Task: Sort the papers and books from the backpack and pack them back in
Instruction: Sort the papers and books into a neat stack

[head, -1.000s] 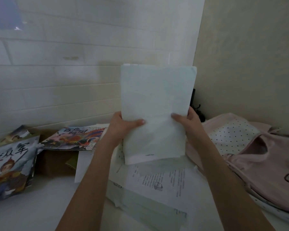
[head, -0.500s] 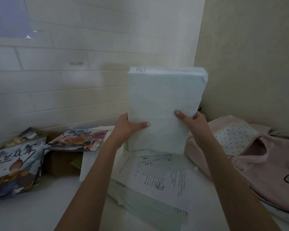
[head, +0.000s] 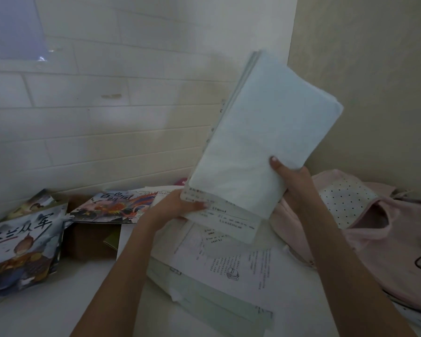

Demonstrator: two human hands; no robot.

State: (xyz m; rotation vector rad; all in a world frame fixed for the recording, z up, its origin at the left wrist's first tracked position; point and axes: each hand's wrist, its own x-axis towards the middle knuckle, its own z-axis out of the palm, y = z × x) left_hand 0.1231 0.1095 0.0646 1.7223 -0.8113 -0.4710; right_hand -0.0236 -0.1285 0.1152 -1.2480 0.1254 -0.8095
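Papers (head: 260, 142) — a stack tilted toward 1 o'clock — pinched by left hand (head: 173, 207) at bottom edge, right hand (head: 294, 183) gripping its side, probably squaring sheets for the backpack (head: 374, 229) at 3 o'clock.

Stack of papers (head: 258, 142) no longer upright and square-on as a second ago; now tilted, top leaning to the right, left edges fanned into view. Lower printed sheet now sticking out beneath the pale front page. Left hand (head: 178, 205) shifted down to the bottom left corner, thumb across the printed strip. Right hand (head: 294, 183) now at the lower right edge, thumb on the front page, higher than the left.
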